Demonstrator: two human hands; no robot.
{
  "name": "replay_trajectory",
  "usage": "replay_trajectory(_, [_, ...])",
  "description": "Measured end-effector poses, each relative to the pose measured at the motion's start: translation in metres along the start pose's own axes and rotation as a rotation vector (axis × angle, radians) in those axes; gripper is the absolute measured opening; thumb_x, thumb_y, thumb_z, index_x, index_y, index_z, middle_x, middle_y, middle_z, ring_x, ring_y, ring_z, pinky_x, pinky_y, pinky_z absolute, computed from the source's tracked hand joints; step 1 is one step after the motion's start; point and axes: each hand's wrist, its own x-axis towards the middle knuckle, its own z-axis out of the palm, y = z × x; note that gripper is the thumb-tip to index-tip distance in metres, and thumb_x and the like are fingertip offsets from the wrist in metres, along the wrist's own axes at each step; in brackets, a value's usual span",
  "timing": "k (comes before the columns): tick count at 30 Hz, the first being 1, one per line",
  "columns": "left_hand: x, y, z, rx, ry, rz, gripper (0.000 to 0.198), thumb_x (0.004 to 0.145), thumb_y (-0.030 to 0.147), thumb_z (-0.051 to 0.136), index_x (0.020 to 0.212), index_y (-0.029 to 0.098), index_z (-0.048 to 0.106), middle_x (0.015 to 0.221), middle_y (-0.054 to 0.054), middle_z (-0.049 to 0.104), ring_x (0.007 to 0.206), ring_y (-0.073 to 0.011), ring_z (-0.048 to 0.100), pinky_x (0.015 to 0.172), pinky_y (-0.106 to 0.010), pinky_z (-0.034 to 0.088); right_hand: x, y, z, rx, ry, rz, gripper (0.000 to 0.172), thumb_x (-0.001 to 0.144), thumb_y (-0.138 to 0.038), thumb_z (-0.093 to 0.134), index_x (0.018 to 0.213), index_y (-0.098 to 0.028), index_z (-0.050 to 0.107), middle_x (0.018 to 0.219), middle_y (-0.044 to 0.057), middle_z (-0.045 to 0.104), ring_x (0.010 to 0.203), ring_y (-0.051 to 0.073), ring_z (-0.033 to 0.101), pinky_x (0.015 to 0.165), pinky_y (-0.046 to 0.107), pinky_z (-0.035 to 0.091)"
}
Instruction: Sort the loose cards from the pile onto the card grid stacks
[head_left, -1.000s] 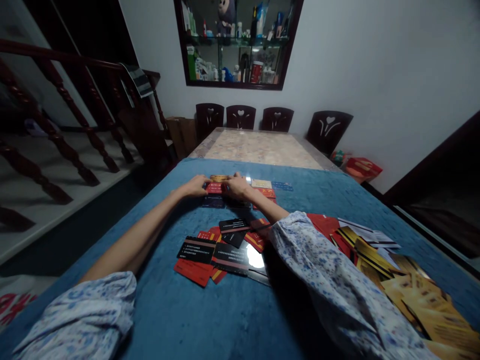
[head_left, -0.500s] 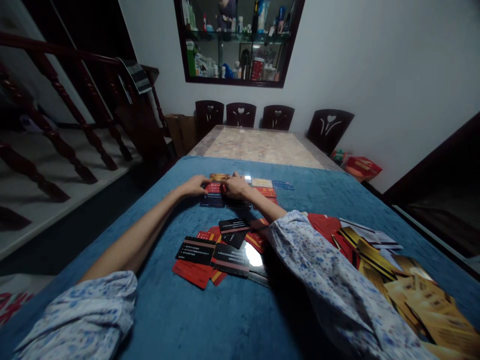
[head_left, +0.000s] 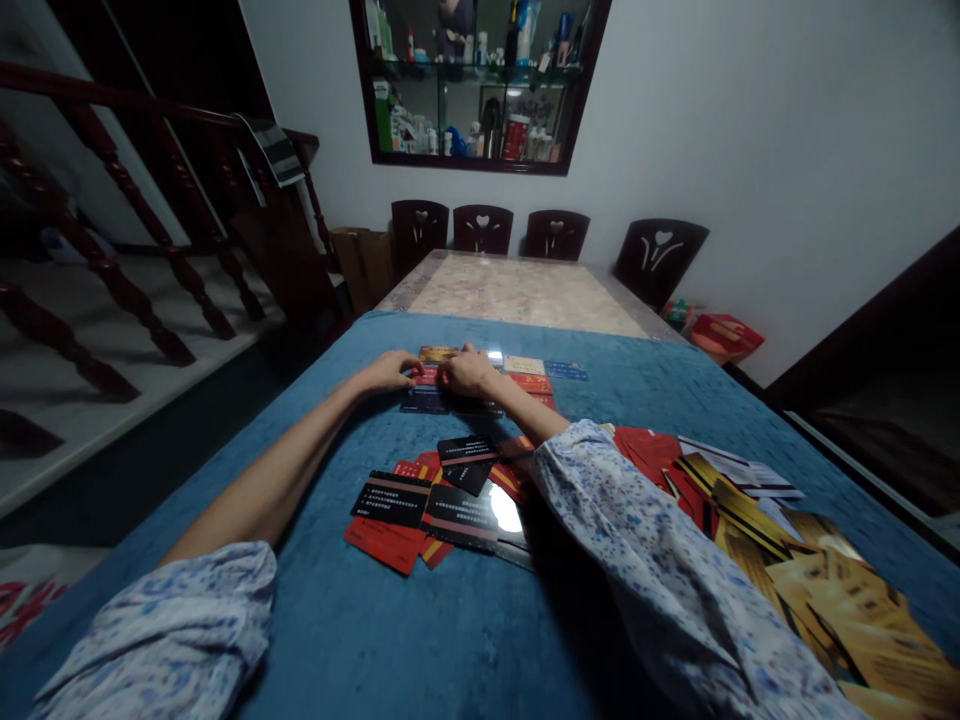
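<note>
At the far part of the blue cloth, flat cards lie in rows. Between my two hands a red card (head_left: pixel 427 375) lies in the middle row. My left hand (head_left: pixel 386 372) has its fingers bent at the card's left edge, and my right hand (head_left: pixel 466 372) grips its right side, covering part of the row. Behind them shows a gold card (head_left: pixel 435 353); in front lie a dark blue card (head_left: pixel 424 401) and a dark card (head_left: pixel 478 408), partly hidden. To the right are a cream card (head_left: pixel 523 365), a blue card (head_left: pixel 566 371) and an orange-red card (head_left: pixel 529 383).
Nearer to me is a loose pile of black cards (head_left: pixel 391 499) and red cards (head_left: pixel 384 545). Gold cards (head_left: pixel 862 610) and red ones (head_left: pixel 646 455) heap up at the right, partly behind my right sleeve. Chairs (head_left: pixel 482 232) stand beyond the table.
My right hand has shifted very slightly left along the red card. My left hand stays at the card's left edge, and the cards lie as before.
</note>
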Motion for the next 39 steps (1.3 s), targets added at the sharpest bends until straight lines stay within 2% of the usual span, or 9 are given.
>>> replay_trajectory(6, [-0.002, 0.002, 0.001, -0.006, 0.02, -0.003, 0.033, 0.07, 0.03, 0.063, 0.096, 0.016, 0.077, 0.101, -0.008, 0.074, 0.098, -0.0258, 0.065, 0.095, -0.035, 0.049, 0.0, 0.0, 0.001, -0.006, 0.023, -0.034, 0.039, 0.095, -0.031, 0.045, 0.119, -0.028, 0.075, 0.138, 0.012, 0.064, 0.128, 0.037, 0.046, 0.095, 0.051, 0.044])
replay_trajectory(12, [-0.008, 0.006, 0.003, 0.035, 0.049, -0.003, 0.034, 0.077, 0.033, 0.057, 0.099, 0.017, 0.078, 0.105, -0.007, 0.073, 0.1, -0.0242, 0.064, 0.101, -0.035, 0.048, 0.001, 0.0, 0.002, -0.021, 0.023, -0.061, 0.038, 0.095, -0.031, 0.044, 0.116, -0.027, 0.075, 0.134, 0.011, 0.066, 0.128, 0.036, 0.047, 0.097, 0.051, 0.044])
replay_trajectory(19, [-0.01, 0.005, 0.005, 0.023, 0.087, -0.003, 0.035, 0.077, 0.03, 0.056, 0.101, 0.018, 0.078, 0.108, -0.009, 0.071, 0.102, -0.0255, 0.065, 0.102, -0.036, 0.049, -0.004, -0.001, 0.0, -0.025, 0.034, -0.07, 0.038, 0.094, -0.026, 0.046, 0.121, -0.026, 0.073, 0.135, 0.012, 0.064, 0.128, 0.036, 0.048, 0.098, 0.052, 0.046])
replay_trajectory(23, [-0.012, 0.005, 0.007, -0.012, 0.13, -0.012, 0.033, 0.079, 0.028, 0.055, 0.099, 0.018, 0.078, 0.109, -0.009, 0.07, 0.104, -0.0255, 0.065, 0.103, -0.038, 0.049, -0.005, 0.0, -0.002, -0.026, 0.057, -0.075, 0.04, 0.096, -0.029, 0.047, 0.13, -0.026, 0.068, 0.139, 0.012, 0.062, 0.126, 0.035, 0.05, 0.097, 0.052, 0.047])
replay_trajectory(26, [-0.017, 0.008, 0.008, -0.046, 0.167, -0.01, 0.029, 0.081, 0.033, 0.057, 0.096, 0.018, 0.078, 0.107, -0.008, 0.069, 0.103, -0.0243, 0.065, 0.104, -0.039, 0.049, -0.007, 0.002, -0.003, -0.029, 0.063, -0.091, 0.038, 0.097, -0.031, 0.048, 0.128, -0.028, 0.069, 0.139, 0.01, 0.063, 0.126, 0.034, 0.05, 0.097, 0.051, 0.047])
replay_trajectory(32, [-0.028, 0.017, 0.01, -0.044, 0.24, 0.023, 0.027, 0.084, 0.027, 0.056, 0.093, 0.018, 0.079, 0.11, -0.009, 0.067, 0.104, -0.0232, 0.064, 0.105, -0.038, 0.048, -0.02, 0.007, -0.006, -0.032, 0.096, -0.106, 0.033, 0.096, -0.028, 0.052, 0.124, -0.026, 0.07, 0.136, 0.009, 0.065, 0.123, 0.032, 0.05, 0.093, 0.043, 0.045])
replay_trajectory(39, [-0.042, 0.027, 0.015, 0.011, 0.333, 0.037, 0.028, 0.085, 0.025, 0.054, 0.092, 0.018, 0.08, 0.11, -0.01, 0.072, 0.104, -0.0254, 0.064, 0.102, -0.042, 0.049, -0.046, 0.007, -0.011, -0.038, 0.163, -0.121, 0.03, 0.097, -0.021, 0.046, 0.11, -0.021, 0.073, 0.12, 0.011, 0.07, 0.114, 0.03, 0.055, 0.083, 0.037, 0.041])
